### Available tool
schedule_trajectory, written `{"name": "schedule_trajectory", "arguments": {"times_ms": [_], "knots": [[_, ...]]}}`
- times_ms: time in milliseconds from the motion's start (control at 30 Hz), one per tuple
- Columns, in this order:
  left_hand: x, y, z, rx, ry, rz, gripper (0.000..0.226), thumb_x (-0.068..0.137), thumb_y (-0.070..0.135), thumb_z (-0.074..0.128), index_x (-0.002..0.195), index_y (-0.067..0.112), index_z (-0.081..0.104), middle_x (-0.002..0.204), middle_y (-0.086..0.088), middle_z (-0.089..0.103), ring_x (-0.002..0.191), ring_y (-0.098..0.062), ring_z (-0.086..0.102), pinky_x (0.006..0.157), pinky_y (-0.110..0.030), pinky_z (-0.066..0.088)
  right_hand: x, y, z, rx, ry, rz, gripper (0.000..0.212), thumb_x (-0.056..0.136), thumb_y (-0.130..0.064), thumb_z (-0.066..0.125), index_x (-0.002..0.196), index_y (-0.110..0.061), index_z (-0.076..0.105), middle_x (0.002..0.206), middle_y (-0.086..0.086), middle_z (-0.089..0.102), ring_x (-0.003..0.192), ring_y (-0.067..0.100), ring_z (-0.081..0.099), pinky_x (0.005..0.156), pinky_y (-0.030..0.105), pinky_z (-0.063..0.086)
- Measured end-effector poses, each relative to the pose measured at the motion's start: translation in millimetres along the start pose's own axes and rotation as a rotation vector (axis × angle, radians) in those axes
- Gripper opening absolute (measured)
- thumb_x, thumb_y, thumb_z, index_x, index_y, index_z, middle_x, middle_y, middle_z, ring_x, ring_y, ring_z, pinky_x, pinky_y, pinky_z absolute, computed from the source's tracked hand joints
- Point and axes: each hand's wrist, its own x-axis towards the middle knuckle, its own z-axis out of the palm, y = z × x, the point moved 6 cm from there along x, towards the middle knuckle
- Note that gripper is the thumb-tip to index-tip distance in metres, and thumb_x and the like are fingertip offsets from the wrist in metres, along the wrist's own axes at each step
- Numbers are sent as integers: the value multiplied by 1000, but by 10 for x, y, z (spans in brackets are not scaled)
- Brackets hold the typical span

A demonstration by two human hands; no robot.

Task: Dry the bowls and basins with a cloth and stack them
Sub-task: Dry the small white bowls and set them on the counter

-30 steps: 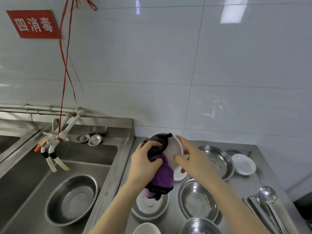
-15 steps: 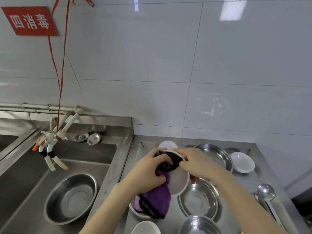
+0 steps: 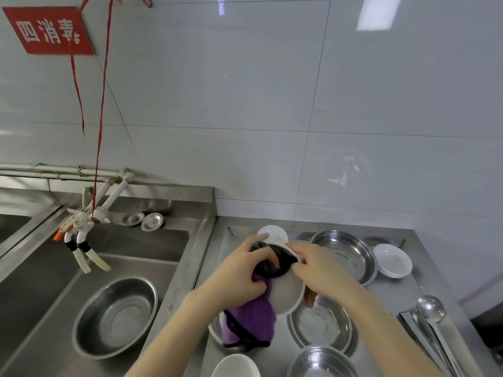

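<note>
Lower centre of the frame: my left hand [image 3: 245, 270] is curled round the bunched purple cloth [image 3: 247, 322] and presses it into the white bowl [image 3: 288, 293]. My right hand [image 3: 318, 268] grips the bowl at its upper rim, thumb over the edge and fingertips under it, and holds it tilted above a steel basin [image 3: 321, 326] on the counter [image 3: 389, 295]. The step, as I judge it, is drying the bowl's inside. Done well, the cloth sweeps the whole wall and base while I turn the bowl by its rim, then wipes the underside. The hanging cloth tail may drag over the wares below.
</note>
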Motion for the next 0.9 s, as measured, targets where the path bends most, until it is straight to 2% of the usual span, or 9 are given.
{"name": "schedule_trajectory", "arguments": {"times_ms": [100,167,233,300,367,500,633,767,900], "knots": [[54,30,-63,-16,-131,74,48,71,0,57,90,44,60,156,22,10,140,-4,25,102,-18,32,12,6,33,5,-85,44,39,90,-4,38,105,-26,66,76,9,73,45,29,67,62,44,57],[71,28,-212,-62,77,96,49,70,-1,60,91,43,61,157,23,11,142,-3,23,106,-21,33,8,53,16,98,20,81,36,90,-4,38,106,-21,65,67,16,72,47,34,68,60,44,57],[8,15,-346,-143,323,69,45,72,6,71,97,41,59,153,24,21,139,4,26,102,-11,30,-6,104,14,205,128,101,37,89,-3,37,108,-18,64,64,23,70,47,36,67,54,43,56],[-94,-40,-395,-280,512,-66,41,77,26,77,108,40,55,140,24,38,128,10,37,94,-10,34,-18,136,30,250,216,91,37,92,-2,39,111,-22,63,64,20,70,46,32,67,50,34,55],[-141,-131,-335,-410,570,-306,35,86,50,64,117,38,52,122,17,54,110,5,51,84,-17,39,-34,120,43,200,298,34,42,94,-3,43,124,-25,61,72,12,73,52,20,67,47,17,50],[-87,-164,-134,-414,394,-537,41,86,64,54,93,24,60,85,8,66,79,-7,62,69,-26,48,-80,45,136,99,343,-52,49,95,-3,46,138,-25,55,78,1,70,55,14,65,49,11,45],[18,-167,-152,-203,235,-377,43,71,64,69,91,27,59,83,11,68,77,-6,63,72,-27,53,-106,19,115,56,257,-71,50,95,-4,42,136,-31,55,78,4,69,48,21,65,44,18,47],[120,-66,-74,-22,-12,-210,48,65,55,75,98,27,55,90,11,66,83,-9,62,79,-36,54,-78,-69,61,-187,97,-142,50,93,-6,43,130,-37,56,84,5,68,48,10,53,56,30,52],[123,75,-133,27,135,-117,41,72,46,75,100,28,51,91,13,63,83,-7,60,76,-34,52,-27,-47,24,-201,226,-170,56,95,-8,45,141,-38,47,75,3,66,58,14,57,61,28,50]]}}
